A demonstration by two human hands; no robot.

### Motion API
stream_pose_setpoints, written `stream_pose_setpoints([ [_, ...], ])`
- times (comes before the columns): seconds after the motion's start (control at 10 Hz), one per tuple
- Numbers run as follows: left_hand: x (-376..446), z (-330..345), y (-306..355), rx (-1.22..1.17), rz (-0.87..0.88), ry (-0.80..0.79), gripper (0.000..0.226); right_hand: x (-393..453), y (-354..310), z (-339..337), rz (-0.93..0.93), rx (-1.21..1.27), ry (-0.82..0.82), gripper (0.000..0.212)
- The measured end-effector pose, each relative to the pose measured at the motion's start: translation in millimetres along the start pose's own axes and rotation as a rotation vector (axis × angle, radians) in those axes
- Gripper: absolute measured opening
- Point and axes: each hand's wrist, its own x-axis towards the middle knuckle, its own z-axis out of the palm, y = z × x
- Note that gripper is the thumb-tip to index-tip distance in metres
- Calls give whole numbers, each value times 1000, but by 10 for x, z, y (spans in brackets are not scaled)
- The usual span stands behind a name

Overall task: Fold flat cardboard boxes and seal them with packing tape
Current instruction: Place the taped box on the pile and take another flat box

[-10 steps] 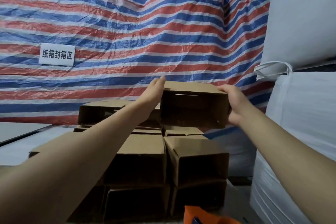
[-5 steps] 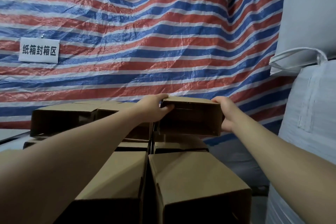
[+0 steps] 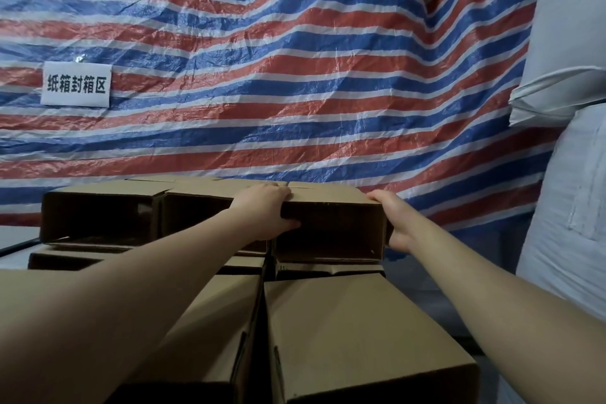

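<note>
Striped tarp (image 3: 295,92); box (image 3: 331,226) between hands (image 3: 265,213).

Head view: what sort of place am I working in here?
Likely a warehouse packing corner: stacked open cardboard boxes, a striped tarp backdrop bearing a sign, and white bulk sacks at right.

Pale table (image 3: 16,236) at left, apparently under stacked cardboard boxes (image 3: 98,216).

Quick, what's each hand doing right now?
Left hand: grips the top front edge of the cardboard box.
Right hand: holds the same box's right side.
</note>
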Motion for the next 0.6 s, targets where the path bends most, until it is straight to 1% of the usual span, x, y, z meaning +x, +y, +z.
stream_pose_setpoints([
  [0.1,-9,-27,38,-12,-22,18,68,-71,-47,-20,-24,-43,90,43],
  [0.2,-71,-156,101,-6,-21,20,73,-224,-154,-34,-57,-106,227,61],
  [0.3,-195,-389,183,-36,-9,60,54,-469,-276,-17,-101,-197,331,58],
  [0.4,-431,-761,277,-149,14,186,24,-842,-419,62,-217,-288,420,34],
  [0.5,-727,-1146,339,-232,18,261,18,-1254,-544,173,-335,-283,488,24],
  [0.6,-1177,-1569,368,-304,15,349,29,-1812,-665,434,-410,-156,542,26],
])
